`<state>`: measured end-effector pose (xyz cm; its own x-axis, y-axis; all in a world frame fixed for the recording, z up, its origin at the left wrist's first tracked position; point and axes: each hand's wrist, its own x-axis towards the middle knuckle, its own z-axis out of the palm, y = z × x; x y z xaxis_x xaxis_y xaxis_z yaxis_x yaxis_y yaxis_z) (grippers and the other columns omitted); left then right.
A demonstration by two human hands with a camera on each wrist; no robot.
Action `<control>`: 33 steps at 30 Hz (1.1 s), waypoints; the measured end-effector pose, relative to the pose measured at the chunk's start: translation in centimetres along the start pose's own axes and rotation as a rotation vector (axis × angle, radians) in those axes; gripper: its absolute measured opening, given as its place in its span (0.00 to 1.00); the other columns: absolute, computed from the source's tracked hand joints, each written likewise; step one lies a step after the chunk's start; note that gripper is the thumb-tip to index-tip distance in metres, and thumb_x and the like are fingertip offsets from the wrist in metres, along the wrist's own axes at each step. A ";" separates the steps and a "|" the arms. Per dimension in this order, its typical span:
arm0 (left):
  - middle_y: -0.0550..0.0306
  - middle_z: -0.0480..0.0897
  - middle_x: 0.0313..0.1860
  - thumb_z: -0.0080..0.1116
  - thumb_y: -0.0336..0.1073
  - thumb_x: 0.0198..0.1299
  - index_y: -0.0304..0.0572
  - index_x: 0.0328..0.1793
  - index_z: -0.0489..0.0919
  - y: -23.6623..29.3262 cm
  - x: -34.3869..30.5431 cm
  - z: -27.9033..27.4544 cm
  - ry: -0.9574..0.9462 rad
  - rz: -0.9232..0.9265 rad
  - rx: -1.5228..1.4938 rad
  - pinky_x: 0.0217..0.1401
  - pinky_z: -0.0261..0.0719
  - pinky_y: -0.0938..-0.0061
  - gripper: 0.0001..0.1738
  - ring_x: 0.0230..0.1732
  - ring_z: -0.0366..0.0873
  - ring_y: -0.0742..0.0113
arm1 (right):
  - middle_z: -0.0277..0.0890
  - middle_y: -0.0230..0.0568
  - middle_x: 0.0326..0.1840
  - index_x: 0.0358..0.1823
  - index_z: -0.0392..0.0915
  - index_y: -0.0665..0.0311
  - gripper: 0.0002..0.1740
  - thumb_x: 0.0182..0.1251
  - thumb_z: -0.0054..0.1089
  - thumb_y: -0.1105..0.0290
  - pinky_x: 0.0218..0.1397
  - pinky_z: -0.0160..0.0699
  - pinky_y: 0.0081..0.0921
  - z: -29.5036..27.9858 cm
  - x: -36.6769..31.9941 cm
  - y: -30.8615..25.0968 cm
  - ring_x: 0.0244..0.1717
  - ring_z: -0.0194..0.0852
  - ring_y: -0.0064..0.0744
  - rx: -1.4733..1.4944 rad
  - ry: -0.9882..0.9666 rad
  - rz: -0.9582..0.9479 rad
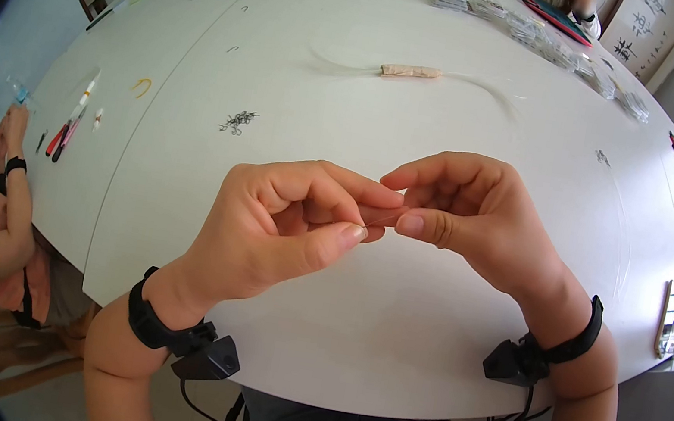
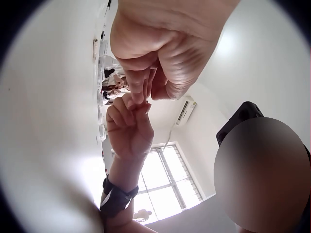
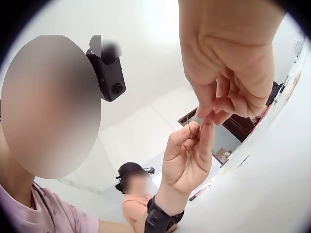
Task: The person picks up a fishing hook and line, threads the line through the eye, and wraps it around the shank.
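Note:
Both hands meet above the white table [image 1: 320,321]. My left hand [image 1: 283,224] pinches a very thin strand between thumb and fingertips, its other fingers curled. Against it, my right hand [image 1: 484,219] holds thumb and forefinger at the same strand, fingers bent. In the right wrist view the fine strand [image 3: 188,119] stands out beside the left hand's fingertips [image 3: 193,127]. The left wrist view has the fingertips of both hands touching; the strand cannot be made out there. Its ends are too fine to follow.
Beyond the hands lie a pile of small dark hooks [image 1: 239,122] and a tan wrapped bundle [image 1: 410,72] with clear strands. Pliers [image 1: 65,137] lie at the left, clear packets [image 1: 545,45] at the back right. Another person [image 1: 0,221] sits at left.

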<state>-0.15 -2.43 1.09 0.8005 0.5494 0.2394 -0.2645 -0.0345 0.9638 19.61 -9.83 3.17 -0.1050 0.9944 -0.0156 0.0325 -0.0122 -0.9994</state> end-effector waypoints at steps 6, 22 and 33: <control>0.39 0.76 0.50 0.51 0.24 0.57 0.31 0.33 0.75 0.1 0.0 0.0 0.023 0.000 -0.025 0.55 0.79 0.67 0.03 0.52 0.78 0.56 | 0.77 0.33 0.26 0.38 0.80 0.71 0.10 0.58 0.64 0.73 0.31 0.69 0.12 -0.1 -0.1 0.1 0.28 0.71 0.15 -0.036 0.059 0.014; 0.49 0.75 0.46 0.50 0.28 0.59 0.35 0.35 0.75 0.4 0.2 0.0 0.269 -0.133 -0.031 0.25 0.77 0.82 0.04 0.23 0.75 0.78 | 0.72 0.29 0.21 0.31 0.76 0.65 0.09 0.61 0.60 0.66 0.25 0.60 0.11 -0.9 0.4 0.8 0.23 0.62 0.12 0.008 0.098 0.053; 0.52 0.77 0.38 0.52 0.27 0.58 0.33 0.32 0.75 0.2 0.1 0.1 0.245 -0.244 0.001 0.19 0.70 0.83 0.04 0.20 0.71 0.78 | 0.73 0.26 0.23 0.31 0.78 0.68 0.10 0.59 0.63 0.67 0.28 0.63 0.10 0.0 -0.1 0.2 0.26 0.65 0.10 -0.043 0.153 -0.043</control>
<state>-0.05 -2.50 1.35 0.6868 0.7261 -0.0335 -0.0804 0.1216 0.9893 19.66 -9.95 2.92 0.0452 0.9983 0.0355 0.0743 0.0321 -0.9967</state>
